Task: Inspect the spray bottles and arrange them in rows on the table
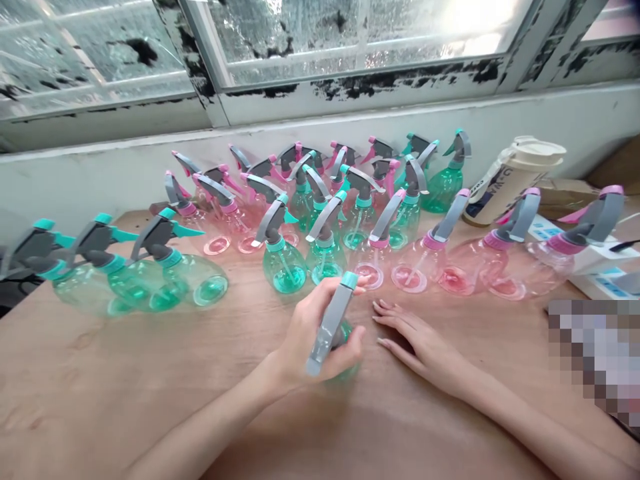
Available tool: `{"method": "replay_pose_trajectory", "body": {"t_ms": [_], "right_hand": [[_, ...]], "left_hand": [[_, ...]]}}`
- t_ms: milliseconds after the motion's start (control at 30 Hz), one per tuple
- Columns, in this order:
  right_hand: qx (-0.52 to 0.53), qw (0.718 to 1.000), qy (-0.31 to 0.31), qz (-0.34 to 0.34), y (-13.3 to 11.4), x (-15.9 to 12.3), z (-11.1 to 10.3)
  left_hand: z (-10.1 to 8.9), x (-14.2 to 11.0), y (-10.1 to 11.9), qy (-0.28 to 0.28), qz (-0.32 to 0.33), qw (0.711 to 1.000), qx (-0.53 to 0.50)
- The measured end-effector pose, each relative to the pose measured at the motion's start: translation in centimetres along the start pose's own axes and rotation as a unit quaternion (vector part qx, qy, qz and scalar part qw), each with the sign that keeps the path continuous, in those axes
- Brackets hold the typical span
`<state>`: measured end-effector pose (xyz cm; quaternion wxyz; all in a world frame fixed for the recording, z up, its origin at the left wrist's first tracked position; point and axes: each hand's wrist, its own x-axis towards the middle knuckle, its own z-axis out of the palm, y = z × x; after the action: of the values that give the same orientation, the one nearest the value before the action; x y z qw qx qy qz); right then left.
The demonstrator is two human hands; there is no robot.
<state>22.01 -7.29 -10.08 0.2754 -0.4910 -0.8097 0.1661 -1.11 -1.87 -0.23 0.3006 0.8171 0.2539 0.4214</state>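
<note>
My left hand is wrapped round the neck of a green spray bottle with a grey and teal trigger head. Most of that bottle's body is hidden beneath the head and my fingers. Palm down on the wooden table, my right hand has its fingers stretched out and holds nothing. Just beyond the hands stand two green spray bottles and a row of pink spray bottles running to the right.
Several more pink and green spray bottles crowd toward the wall. Three green spray bottles stand at the left. A cream tumbler, a white power strip and a cardboard box are at the right, below a window.
</note>
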Motion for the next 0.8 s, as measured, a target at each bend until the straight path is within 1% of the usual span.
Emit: {"method": "replay_pose_trajectory", "body": {"t_ms": [67, 133, 267, 367, 433, 500, 633, 800], "right_hand": [[0.004, 1.0, 0.002, -0.002, 0.1, -0.1, 0.0], [0.003, 1.0, 0.001, -0.005, 0.3, -0.2, 0.1], [-0.004, 1.0, -0.008, -0.005, 0.4, -0.2, 0.1], [-0.004, 1.0, -0.012, -0.004, 0.2, -0.1, 0.0], [-0.001, 1.0, -0.01, -0.001, 0.2, -0.1, -0.1], [0.004, 1.0, -0.004, -0.002, 0.2, -0.1, -0.1], [0.006, 1.0, 0.006, -0.012, 0.5, -0.2, 0.1], [-0.003, 1.0, -0.008, -0.008, 0.7, -0.3, 0.2]], "left_hand": [[0.0, -0.3, 0.2, 0.012, -0.003, 1.0, 0.023], [0.0, -0.4, 0.6, 0.018, 0.008, 0.999, 0.041], [0.0, -0.4, 1.5, 0.02, 0.033, 0.998, 0.054], [-0.1, -0.3, 1.7, 0.021, 0.042, 0.997, 0.059], [-0.2, -0.3, 1.6, 0.012, 0.042, 0.997, 0.063], [0.0, -0.3, 1.5, 0.004, 0.026, 0.998, 0.065], [0.6, -0.6, 1.0, 0.024, -0.001, 0.999, 0.043], [1.4, -1.0, 0.6, 0.046, 0.012, 0.998, 0.033]]}}
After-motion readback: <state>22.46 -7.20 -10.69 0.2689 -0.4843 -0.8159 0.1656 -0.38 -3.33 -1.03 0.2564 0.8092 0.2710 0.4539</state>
